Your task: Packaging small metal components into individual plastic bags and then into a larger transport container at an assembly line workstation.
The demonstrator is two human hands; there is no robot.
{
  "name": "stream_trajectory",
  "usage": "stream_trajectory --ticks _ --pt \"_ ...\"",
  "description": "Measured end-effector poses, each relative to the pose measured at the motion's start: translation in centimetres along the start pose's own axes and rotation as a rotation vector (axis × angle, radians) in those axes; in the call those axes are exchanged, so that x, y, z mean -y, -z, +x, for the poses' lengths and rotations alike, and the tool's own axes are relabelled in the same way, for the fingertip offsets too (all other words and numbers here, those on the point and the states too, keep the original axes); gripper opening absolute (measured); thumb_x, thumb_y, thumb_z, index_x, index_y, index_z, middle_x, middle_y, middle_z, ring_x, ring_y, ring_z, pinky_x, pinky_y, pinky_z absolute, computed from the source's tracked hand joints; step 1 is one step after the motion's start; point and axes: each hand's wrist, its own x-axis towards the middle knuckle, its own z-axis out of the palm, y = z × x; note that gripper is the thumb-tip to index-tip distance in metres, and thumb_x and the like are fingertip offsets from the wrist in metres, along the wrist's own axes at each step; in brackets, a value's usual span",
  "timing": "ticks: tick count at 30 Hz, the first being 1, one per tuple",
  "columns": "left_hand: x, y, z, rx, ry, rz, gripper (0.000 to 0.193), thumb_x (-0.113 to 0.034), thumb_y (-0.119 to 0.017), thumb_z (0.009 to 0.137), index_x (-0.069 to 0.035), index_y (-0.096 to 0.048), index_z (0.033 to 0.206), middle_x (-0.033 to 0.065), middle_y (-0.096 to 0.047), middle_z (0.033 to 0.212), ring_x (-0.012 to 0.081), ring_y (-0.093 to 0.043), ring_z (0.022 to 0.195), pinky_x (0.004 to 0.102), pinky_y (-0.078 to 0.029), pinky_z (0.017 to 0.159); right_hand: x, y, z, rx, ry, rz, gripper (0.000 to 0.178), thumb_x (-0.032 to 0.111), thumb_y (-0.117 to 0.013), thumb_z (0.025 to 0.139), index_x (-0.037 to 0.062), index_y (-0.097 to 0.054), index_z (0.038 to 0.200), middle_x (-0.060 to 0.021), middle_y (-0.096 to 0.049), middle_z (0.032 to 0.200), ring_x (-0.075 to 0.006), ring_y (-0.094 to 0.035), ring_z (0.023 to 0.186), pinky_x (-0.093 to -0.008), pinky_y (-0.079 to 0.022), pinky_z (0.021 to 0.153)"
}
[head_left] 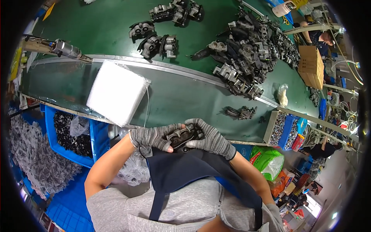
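Both my hands wear grey knit gloves with bare fingertips and meet in front of my dark apron, at the bench's near edge. Between them is a metal-and-black brake caliper (181, 135). My left hand (150, 138) grips its left side, fingers partly hidden behind it. Around the right side closes my right hand (211, 141), thumb at the lower edge. A single caliper (242, 112) lies on the bench to the right. Farther off, a big heap of calipers (251, 50) covers the right part of the green bench (104, 23), with several more calipers (152, 44) grouped at far centre.
A white stack of foam-like sheets (116, 92) sits left of centre, near a power screwdriver (67, 50). Blue crate (99, 139) of black parts stands lower left. Small-parts bins (275, 127) border the bench at right, above a green bag (266, 162). Beyond are a cardboard box (310, 66) and a person (322, 40).
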Motion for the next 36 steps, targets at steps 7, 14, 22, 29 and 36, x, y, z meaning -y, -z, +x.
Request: stream_trajectory --ticks 7,14,22,29,36 --pt "-0.4 -2.3 -0.3 -0.139 -0.051 -0.219 0.090 -0.012 -0.085 0.071 -0.004 -0.034 0.144 0.0087 -0.045 0.141 0.0180 -0.041 0.129 0.0321 -0.035 0.106 -1.3 -1.0 -0.1 -0.076 -0.019 0.263 0.058 0.014 -0.080 0.076 0.0061 -0.048 0.124 -0.0057 -0.061 0.104 -0.0121 -0.057 0.099 -0.0293 -0.048 0.091" --pt "1.3 -2.6 -2.0 -0.479 -0.390 0.621 0.080 -0.040 -0.081 0.072 -0.003 -0.049 0.135 0.0131 -0.057 0.127 0.0258 -0.056 0.116 0.0366 -0.043 0.099 -1.3 -1.5 -0.1 -0.101 0.026 0.250 0.052 0.012 -0.079 0.077 0.0060 -0.048 0.119 -0.0043 -0.059 0.102 -0.0113 -0.056 0.098 -0.0282 -0.048 0.090" --pt "-0.7 -3.1 -1.0 -0.630 -0.556 0.994 0.074 -0.055 -0.067 0.080 -0.006 -0.051 0.133 0.0183 -0.057 0.122 0.0373 -0.055 0.112 0.0398 -0.045 0.097 -1.2 -1.8 -0.1 -0.092 0.050 0.275 0.055 0.012 -0.079 0.075 0.0046 -0.048 0.120 -0.0072 -0.058 0.106 -0.0130 -0.055 0.100 -0.0295 -0.047 0.091" --pt "-5.8 -2.8 3.5 -0.421 -0.357 0.224 0.088 -0.054 -0.071 0.078 -0.003 -0.038 0.141 0.0136 -0.053 0.131 0.0257 -0.052 0.117 0.0378 -0.040 0.102 0.2 -2.7 0.2 -0.045 0.121 0.072 0.056 0.014 -0.080 0.073 0.0031 -0.050 0.119 -0.0120 -0.060 0.107 -0.0164 -0.058 0.100 -0.0326 -0.048 0.090" --pt "-3.0 -1.2 1.8 -0.233 -0.098 -0.026 0.085 -0.037 -0.079 0.077 0.000 -0.039 0.141 0.0093 -0.054 0.132 0.0181 -0.050 0.119 0.0320 -0.041 0.100 -2.3 -1.8 0.6 -0.152 0.122 0.058 0.057 0.015 -0.079 0.072 0.0023 -0.051 0.120 -0.0110 -0.064 0.105 -0.0169 -0.060 0.099 -0.0333 -0.050 0.088"
